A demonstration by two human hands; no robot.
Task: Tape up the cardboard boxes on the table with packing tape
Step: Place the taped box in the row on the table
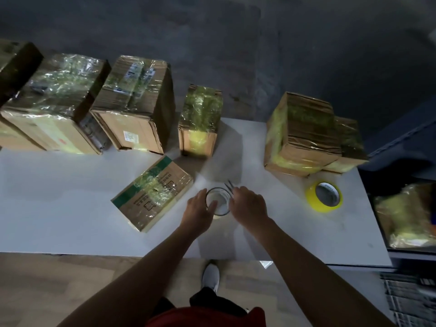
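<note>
Standing at white worktop (70, 208), person looking down on both hands, bare forearms reaching in from the near edge.

Left hand (200, 207): fingers curled round the left side of a near-empty tape roll (218, 210), a thin clear ring lying flat on the worktop, thumb hooked over its rim. Narrow grip, firmly on the roll.

Right hand (247, 204): fingers bent close together, tips down at the roll's right rim. A pair of thin dark metal points (228, 185), scissors-like, sticks out past these fingers towards the far side. Cannot tell whether the fingers grip the points, the roll's rim, or both.

Flat box (153, 192) with green band lies just left of the left hand, angled, top crossed with shiny tape.

Yellow tape roll (324, 193), full, lies flat well to the right of the hands, near the right-hand stack.

Back row, left to right: dark box (16, 67) at frame edge, large taped box (54, 102), tall box (134, 105) with labels, small upright box (200, 119). Further right, apart from the row, a squat box (304, 135) with another box (349, 142) touching behind it. All show glossy tape.

Off the worktop's right end, a taped bundle (405, 215) sits lower down. One white shoe (210, 277) on the wooden floor below.
</note>
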